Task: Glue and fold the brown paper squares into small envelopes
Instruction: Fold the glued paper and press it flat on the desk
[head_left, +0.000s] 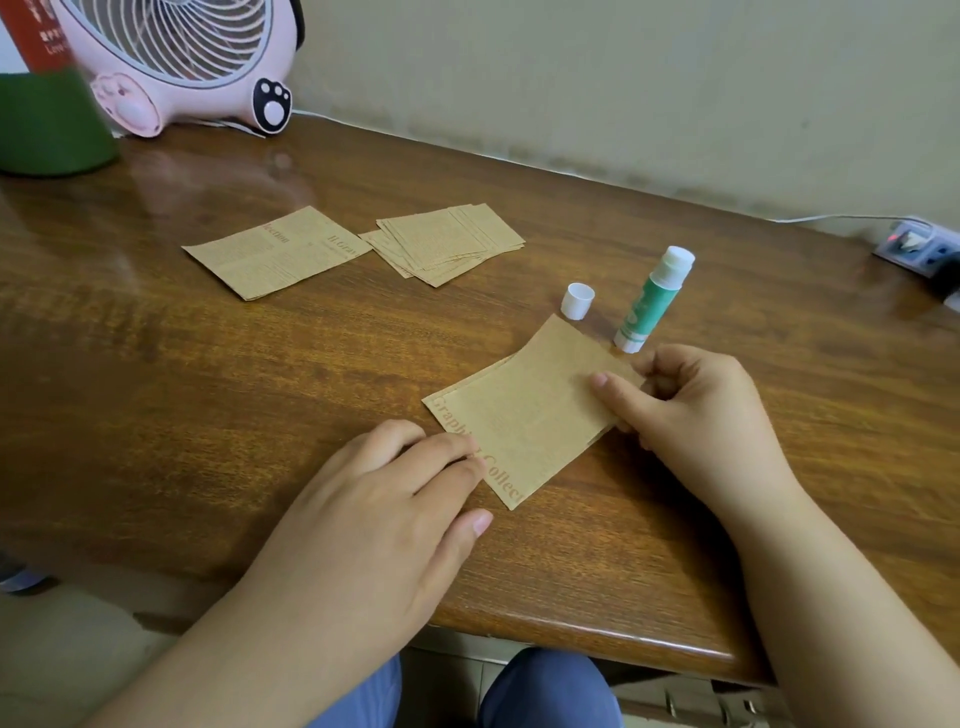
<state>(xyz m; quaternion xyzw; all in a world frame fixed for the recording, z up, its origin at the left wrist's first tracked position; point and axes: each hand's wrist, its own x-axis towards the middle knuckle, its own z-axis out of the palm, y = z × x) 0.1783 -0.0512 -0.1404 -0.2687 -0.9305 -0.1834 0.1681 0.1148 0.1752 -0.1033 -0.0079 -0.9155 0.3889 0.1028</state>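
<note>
Pink desk fan with paw-print foot, far left corner of wooden table. Green container beside fan, at left edge. Power strip with white cable, far right edge, against wall.

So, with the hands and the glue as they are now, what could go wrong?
1. The glue stick stands uncapped just beyond the right hand; a bump could tip it onto the paper, and it may dry while its cap lies aside.
2. The left hand presses only one edge of the paper, so the sheet could slip and the fold come out crooked.
</note>
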